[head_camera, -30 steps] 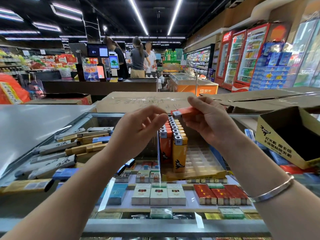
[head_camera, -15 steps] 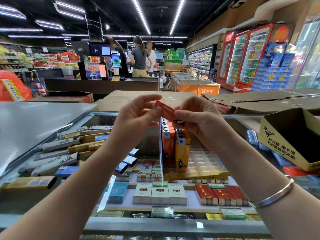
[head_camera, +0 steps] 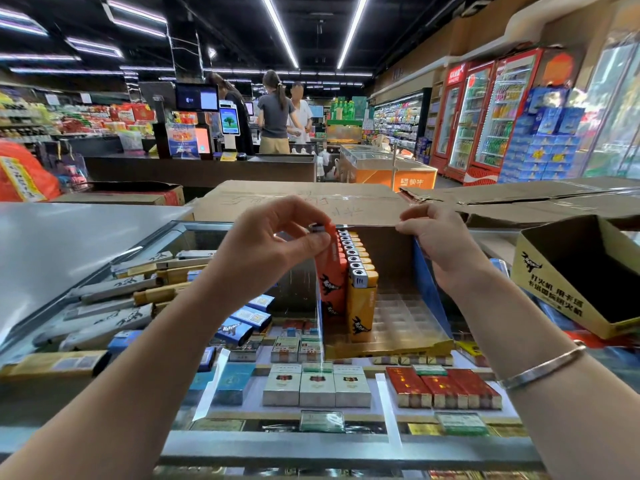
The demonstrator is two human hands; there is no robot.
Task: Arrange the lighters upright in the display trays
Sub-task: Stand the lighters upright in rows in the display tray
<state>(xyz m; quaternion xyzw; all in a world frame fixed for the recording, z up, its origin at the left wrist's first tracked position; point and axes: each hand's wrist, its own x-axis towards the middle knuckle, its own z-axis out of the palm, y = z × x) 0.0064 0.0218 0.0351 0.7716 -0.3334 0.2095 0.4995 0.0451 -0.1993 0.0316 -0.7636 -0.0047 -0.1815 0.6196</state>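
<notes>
An orange plastic lighter with a black animal print and a silver metal cap (head_camera: pixel 327 263) stands upright at the centre of the frame, at the near left end of the display tray, pinched near its top between the thumb and fingertips of the left hand (head_camera: pixel 268 249). Just right of it runs a row of upright yellow-orange lighters with silver caps (head_camera: pixel 358 268), reaching back toward the tray's rear wall. The clear plastic display tray with small square compartments and a yellow cardboard front lip (head_camera: pixel 398 320) sits on the glass counter top (head_camera: pixel 346 455). The right hand (head_camera: pixel 438 242), right of centre, has its fingers curled and pinches the top edge of the tray's blue side wall. An open yellow cardboard box with black print (head_camera: pixel 585 282) sits at the right edge.
</notes>
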